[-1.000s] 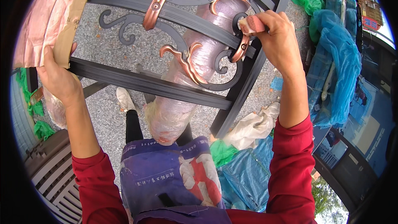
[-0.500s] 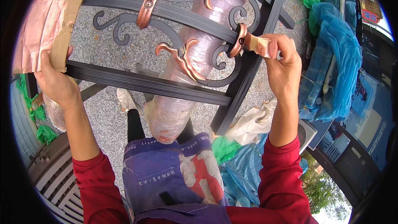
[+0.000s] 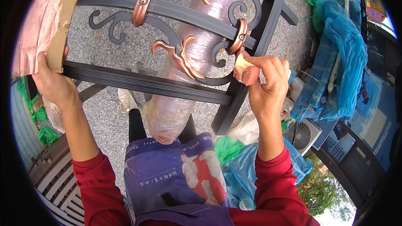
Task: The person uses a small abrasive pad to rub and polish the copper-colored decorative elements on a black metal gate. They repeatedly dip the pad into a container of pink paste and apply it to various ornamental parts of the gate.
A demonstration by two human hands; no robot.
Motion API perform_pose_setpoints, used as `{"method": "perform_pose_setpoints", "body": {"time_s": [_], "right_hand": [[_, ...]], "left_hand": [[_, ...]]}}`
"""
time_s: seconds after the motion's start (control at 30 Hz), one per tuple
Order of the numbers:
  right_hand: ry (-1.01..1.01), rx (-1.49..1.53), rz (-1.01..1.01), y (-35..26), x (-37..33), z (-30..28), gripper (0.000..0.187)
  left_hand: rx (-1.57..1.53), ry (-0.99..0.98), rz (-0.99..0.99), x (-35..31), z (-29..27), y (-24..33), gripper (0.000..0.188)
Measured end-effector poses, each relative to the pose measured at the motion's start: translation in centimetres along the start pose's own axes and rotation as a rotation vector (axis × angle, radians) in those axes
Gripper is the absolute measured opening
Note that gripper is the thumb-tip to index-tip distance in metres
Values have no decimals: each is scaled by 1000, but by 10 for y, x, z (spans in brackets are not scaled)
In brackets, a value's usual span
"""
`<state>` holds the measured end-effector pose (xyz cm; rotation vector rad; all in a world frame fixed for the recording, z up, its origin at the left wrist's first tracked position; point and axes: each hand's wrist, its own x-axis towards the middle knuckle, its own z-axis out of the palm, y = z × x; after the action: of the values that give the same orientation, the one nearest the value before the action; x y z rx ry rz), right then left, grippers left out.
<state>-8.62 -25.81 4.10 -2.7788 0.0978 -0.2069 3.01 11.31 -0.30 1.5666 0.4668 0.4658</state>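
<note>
Right fingers (image 3: 268,62) pinching red-and-cream sponge piece (image 3: 247,73) over black metal frame (image 3: 146,83), just below copper collar (image 3: 239,37); contact unclear.
Left fingers (image 3: 43,63) gripping cardboard (image 3: 39,33); film-wrapped roll (image 3: 203,48) beneath frame; blue plastic wrap (image 3: 349,54) far right, contents unclear.

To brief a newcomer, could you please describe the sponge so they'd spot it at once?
Find the black frame, then its copper band nearest the right hand. Just below, that hand holds the sponge: rough, reddish, with a cream patch, unlike the smooth band.
</note>
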Motion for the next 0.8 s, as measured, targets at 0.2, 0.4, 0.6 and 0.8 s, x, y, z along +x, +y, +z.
{"method": "perform_pose_setpoints", "body": {"time_s": [0.2,0.4,0.6,0.8], "right_hand": [[86,-61,-52,6,12,18,27],[-11,-6,-47,-6,-13,15,30],[175,-32,8,6,23,14,23],[241,128,85,9,17,2,21]], "left_hand": [[6,77,59,-3,12,3,26],[10,70,57,-2,7,1,25],[-23,44,74,3,6,-4,24],[-11,49,51,0,5,-1,27]]}}
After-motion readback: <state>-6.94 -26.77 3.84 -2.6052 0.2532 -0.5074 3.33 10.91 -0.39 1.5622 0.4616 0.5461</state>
